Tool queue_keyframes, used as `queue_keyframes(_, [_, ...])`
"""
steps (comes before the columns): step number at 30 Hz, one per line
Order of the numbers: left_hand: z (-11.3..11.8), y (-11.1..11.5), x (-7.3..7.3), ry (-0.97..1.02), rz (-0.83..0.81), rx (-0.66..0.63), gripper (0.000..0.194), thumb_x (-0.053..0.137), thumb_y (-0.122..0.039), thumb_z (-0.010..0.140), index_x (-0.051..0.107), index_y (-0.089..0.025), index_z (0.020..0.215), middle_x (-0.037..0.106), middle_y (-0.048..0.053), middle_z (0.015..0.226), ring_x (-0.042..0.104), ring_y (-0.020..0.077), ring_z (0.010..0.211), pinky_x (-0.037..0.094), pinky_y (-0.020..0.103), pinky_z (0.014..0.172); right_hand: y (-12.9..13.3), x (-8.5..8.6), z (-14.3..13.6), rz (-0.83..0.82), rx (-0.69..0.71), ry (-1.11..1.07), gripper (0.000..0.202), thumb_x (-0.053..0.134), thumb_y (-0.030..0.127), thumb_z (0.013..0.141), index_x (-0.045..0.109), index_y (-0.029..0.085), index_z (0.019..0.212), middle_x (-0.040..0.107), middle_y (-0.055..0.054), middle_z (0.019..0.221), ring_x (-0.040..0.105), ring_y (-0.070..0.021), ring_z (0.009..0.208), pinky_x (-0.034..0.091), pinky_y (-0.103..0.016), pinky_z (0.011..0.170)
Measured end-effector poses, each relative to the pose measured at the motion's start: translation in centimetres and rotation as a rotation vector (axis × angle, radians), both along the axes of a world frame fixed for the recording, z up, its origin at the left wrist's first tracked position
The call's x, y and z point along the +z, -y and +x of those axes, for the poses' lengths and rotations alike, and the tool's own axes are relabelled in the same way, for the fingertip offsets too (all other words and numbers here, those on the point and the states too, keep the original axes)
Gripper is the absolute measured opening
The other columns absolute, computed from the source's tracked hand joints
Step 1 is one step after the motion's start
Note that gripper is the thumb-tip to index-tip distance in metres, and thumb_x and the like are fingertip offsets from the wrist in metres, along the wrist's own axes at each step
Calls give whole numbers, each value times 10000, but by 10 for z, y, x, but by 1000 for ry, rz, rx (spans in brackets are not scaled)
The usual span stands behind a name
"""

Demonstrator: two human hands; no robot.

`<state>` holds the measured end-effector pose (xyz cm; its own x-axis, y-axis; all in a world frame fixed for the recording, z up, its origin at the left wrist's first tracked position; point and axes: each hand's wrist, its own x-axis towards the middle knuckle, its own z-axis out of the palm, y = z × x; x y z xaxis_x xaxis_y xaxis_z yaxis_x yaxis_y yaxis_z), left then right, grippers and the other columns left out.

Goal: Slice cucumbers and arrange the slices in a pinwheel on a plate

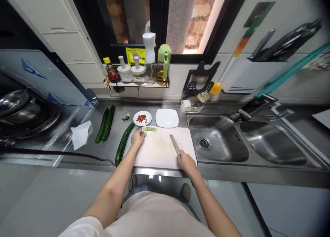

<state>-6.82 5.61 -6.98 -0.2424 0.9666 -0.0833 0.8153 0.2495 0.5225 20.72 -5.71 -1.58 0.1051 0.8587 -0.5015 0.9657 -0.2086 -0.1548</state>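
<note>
My right hand [186,161] is wrapped round the handle of a kitchen knife [174,144], whose blade points away from me over the right half of a white cutting board [160,158]. At the board's upper left corner, my left hand [138,138] is closed, with green cucumber slices [145,135] at its fingertips. Just beyond it lies a short overlapping row of cucumber slices [150,129]. A whole cucumber [124,144] rests along the board's left side. Behind the board stand a white plate of chopped red pieces [141,118] and a bare white plate [167,118].
Two cucumbers [105,124] and a crumpled white tissue [81,134] lie to the left. Small green scraps [126,116] sit behind. A double steel sink [219,137] adjoins the board's right side. A seasoning rack [139,84] hangs under the window; a pot [20,108] is far left.
</note>
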Motion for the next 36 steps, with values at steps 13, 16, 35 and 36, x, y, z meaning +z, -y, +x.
queue_keyframes(13, [48, -11, 7, 24, 83, -137, 262, 509, -237, 836, 691, -220, 1024, 679, 58, 1010, 594, 202, 945, 446, 291, 824, 0, 2, 0, 0, -7, 1, 314, 296, 248, 914, 517, 178, 1126, 672, -143, 1022, 640, -243, 960, 423, -322, 733])
queue_keyframes(16, [55, -17, 8, -25, 53, -178, 283, 507, -266, 851, 673, -223, 1075, 661, 74, 1040, 580, 218, 993, 437, 306, 848, -1, 4, -1, -6, -6, 11, 309, 304, 249, 914, 516, 181, 1128, 672, -141, 1028, 639, -239, 965, 422, -318, 739])
queue_keyframes(35, [64, -25, 16, -111, 4, -296, 221, 497, -227, 869, 625, -220, 1048, 596, 98, 1090, 544, 225, 1012, 409, 305, 821, -3, 8, -3, -43, -1, 16, 321, 305, 256, 922, 506, 182, 1161, 670, -136, 1054, 630, -228, 987, 421, -317, 756])
queue_keyframes(36, [64, -24, 16, -105, 7, -296, 215, 492, -224, 871, 620, -219, 1043, 599, 96, 1083, 549, 222, 996, 410, 304, 811, -3, 8, -3, -39, -2, 14, 323, 300, 251, 921, 508, 180, 1158, 671, -138, 1049, 630, -231, 986, 422, -321, 756])
